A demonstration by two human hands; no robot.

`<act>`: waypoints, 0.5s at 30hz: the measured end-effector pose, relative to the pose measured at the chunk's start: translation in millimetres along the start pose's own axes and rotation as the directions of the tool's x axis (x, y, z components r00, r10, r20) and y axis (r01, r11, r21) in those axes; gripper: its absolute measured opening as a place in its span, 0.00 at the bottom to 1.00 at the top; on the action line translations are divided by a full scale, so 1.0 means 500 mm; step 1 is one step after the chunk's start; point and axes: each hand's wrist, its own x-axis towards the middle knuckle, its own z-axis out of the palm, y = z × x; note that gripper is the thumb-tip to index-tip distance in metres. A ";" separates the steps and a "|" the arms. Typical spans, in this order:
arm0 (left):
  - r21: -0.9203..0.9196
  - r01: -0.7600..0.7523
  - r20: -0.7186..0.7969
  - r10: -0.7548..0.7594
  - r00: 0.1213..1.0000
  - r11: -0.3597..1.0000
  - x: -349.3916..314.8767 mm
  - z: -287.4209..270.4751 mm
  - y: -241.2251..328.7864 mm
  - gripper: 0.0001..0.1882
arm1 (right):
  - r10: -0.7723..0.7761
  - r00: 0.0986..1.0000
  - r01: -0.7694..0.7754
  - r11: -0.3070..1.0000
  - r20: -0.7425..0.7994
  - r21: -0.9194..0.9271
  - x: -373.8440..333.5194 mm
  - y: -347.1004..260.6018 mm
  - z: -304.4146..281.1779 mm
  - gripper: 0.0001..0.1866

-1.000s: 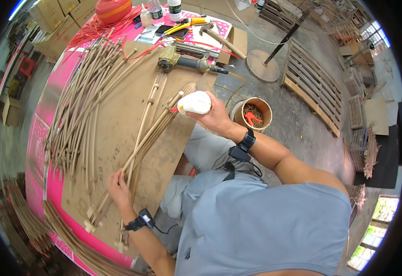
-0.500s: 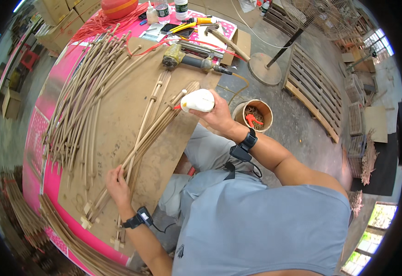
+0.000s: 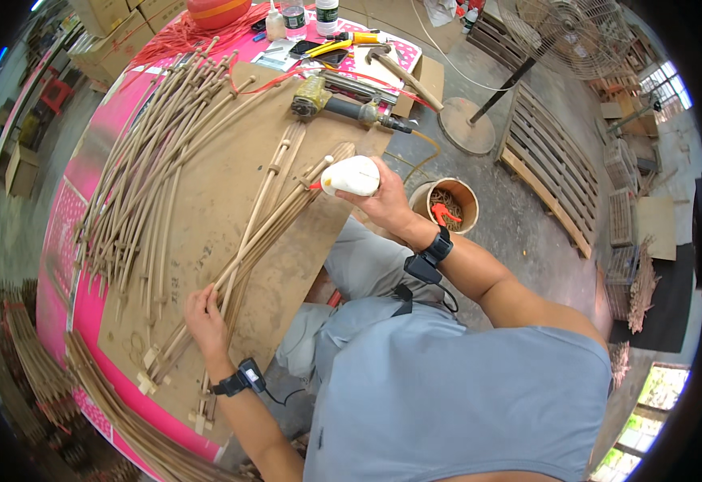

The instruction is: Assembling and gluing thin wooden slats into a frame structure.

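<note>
My right hand (image 3: 384, 198) is wrapped round a white squeeze bottle (image 3: 354, 176) with a red nozzle. The nozzle points left, close to the knobbed upper end of a wooden rod (image 3: 312, 171); I cannot tell whether they touch. Lower down, my left hand (image 3: 206, 316) is closed round the same rod, which lies slantwise over a bundle of similar rods (image 3: 269, 233). Small pale wooden blocks (image 3: 148, 381) sit at the lower ends of some rods. Beyond the bottle lies a nail gun (image 3: 339, 106) with an air hose.
A large heap of knobbed rods (image 3: 154, 169) covers the left of the brown board (image 3: 206, 257). A hammer (image 3: 403, 76), pliers and bottles lie at the far edge. Right of the table stand a bucket (image 3: 470, 201), a pedestal fan (image 3: 479, 120) and a wooden pallet (image 3: 550, 165).
The view has shifted slightly. Both hands keep their hold, and the bottle stays beside the rod's upper end.
</note>
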 end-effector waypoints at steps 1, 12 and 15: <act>0.000 0.002 -0.002 -0.002 1.000 1.000 0.000 -0.001 0.002 0.08 | -0.012 1.000 0.012 0.999 0.002 -0.033 0.000 -0.002 -0.001 0.26; -0.010 0.034 -0.009 -0.034 0.999 0.999 0.003 -0.003 0.008 0.08 | -0.020 0.988 0.012 0.998 0.155 0.054 -0.036 -0.066 0.029 0.27; -0.019 0.047 -0.024 -0.048 0.999 0.999 0.004 -0.004 0.015 0.08 | -0.027 0.965 -0.026 0.980 0.260 0.199 -0.060 -0.098 0.083 0.29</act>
